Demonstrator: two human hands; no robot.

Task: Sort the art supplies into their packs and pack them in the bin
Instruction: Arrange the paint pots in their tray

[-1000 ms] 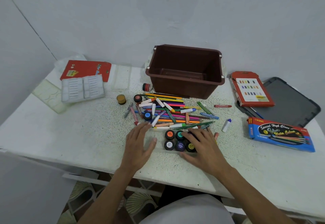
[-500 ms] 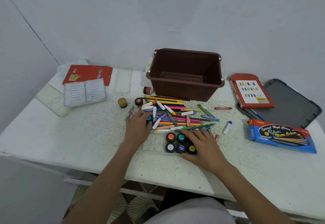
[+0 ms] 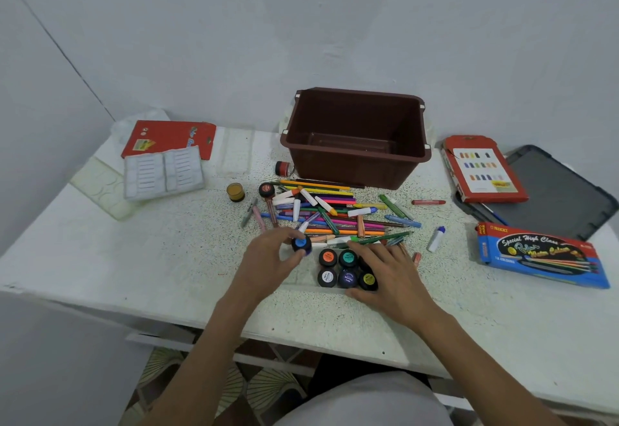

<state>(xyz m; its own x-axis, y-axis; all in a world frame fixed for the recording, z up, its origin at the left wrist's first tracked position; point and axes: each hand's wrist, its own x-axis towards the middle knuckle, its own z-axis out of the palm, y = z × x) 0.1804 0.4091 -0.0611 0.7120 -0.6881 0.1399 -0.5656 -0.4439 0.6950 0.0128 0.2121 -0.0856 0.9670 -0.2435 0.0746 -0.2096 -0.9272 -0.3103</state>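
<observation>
Blue-capped paint pot [image 3: 301, 244] pinched in left fingers [image 3: 279, 236] — right fingers [image 3: 368, 253] relaxed over pot cluster [image 3: 348, 278] near table [image 3: 335, 318] edge.

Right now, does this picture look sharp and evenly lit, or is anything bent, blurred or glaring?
Head view: the light is soft and even, with no glare and only a faint shadow at the foot of the bin; the table looks slanted and stretched toward the frame edges; the left hand pinching a blue-lidded pot is slightly smeared; small print on the blue box is too soft to read.
</observation>
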